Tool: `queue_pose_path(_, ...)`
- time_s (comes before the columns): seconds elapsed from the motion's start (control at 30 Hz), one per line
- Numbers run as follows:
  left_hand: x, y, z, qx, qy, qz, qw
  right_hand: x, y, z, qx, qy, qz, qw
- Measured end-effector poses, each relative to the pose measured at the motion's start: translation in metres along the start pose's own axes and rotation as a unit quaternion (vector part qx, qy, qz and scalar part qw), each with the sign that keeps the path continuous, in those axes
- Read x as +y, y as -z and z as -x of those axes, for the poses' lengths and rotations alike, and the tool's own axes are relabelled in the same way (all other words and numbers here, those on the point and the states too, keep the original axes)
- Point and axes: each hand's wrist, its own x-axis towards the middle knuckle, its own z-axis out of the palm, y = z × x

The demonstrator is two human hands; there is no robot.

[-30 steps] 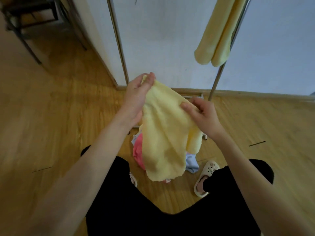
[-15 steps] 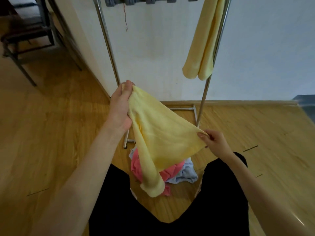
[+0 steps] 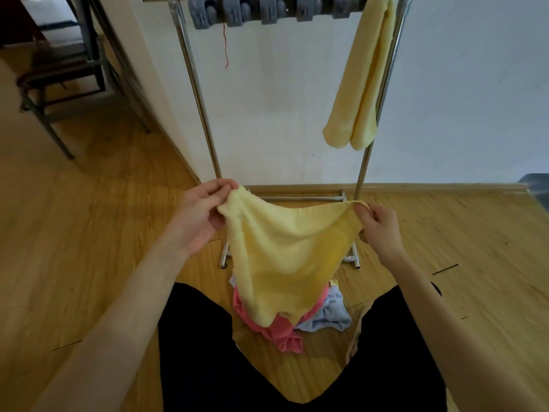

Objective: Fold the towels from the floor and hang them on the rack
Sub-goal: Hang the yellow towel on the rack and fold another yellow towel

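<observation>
Spreading stage, head view: left hand [image 3: 202, 214] and right hand [image 3: 377, 224] each pinch a top corner of a yellow towel [image 3: 285, 257], held above the pink towel [image 3: 279, 328] and blue towel [image 3: 329, 313] on the floor [image 3: 89, 248]. Far right, one folded towel [image 3: 362, 84] hangs on the rack [image 3: 196, 93]. Next move likely calls for bringing corners together evenly.

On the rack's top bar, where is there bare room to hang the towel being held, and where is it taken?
The bar's right end holds a folded yellow towel, against the right post. A row of grey clips crowds the span from the left post towards that towel; whether bare bar lies behind them is cropped from view. Both hands, left hand and right hand, grip the held towel.
</observation>
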Motion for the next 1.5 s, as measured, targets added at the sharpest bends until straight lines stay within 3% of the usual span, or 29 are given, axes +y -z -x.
queue_pose_path(0.23, -0.006, -0.013, 0.004, -0.113, -0.036, -0.197, 0.973, -0.044, -0.007, 0.001, -0.103, -0.053, 0.019, 0.993)
queue_pose_path(0.37, -0.011, -0.019, 0.005, -0.158, -0.118, -0.317, 0.928, -0.057, -0.004, 0.004, -0.119, -0.088, -0.025, 0.989)
queue_pose_path(0.5, -0.014, -0.028, 0.002, -0.12, -0.21, -0.457, 0.856, -0.061, -0.001, 0.002, -0.135, -0.138, -0.07, 0.979)
queue_pose_path(0.73, -0.016, -0.039, -0.01, -0.157, -0.328, -0.526, 0.769, -0.058, -0.003, 0.007, -0.114, -0.018, 0.077, 0.99)
queue_pose_path(0.9, -0.015, -0.058, -0.013, -0.206, -0.273, -0.511, 0.789, -0.067, -0.01, 0.011, -0.114, 0.005, 0.045, 0.993)
queue_pose_path(1.0, -0.018, -0.065, -0.014, -0.186, -0.251, -0.469, 0.826, -0.071, -0.013, 0.012, -0.119, -0.034, -0.031, 0.992)
queue_pose_path(1.13, -0.021, -0.066, -0.017, -0.17, -0.217, -0.399, 0.875, -0.073, -0.011, 0.013, -0.185, -0.057, -0.094, 0.977)
queue_pose_path(1.27, -0.023, -0.066, -0.019, -0.164, -0.218, -0.378, 0.885, -0.074, -0.012, 0.015, -0.197, -0.018, -0.088, 0.976)
queue_pose_path(1.5, -0.025, -0.069, -0.016, -0.179, -0.229, -0.378, 0.879, -0.071, -0.023, 0.02, -0.107, 0.024, -0.112, 0.988)
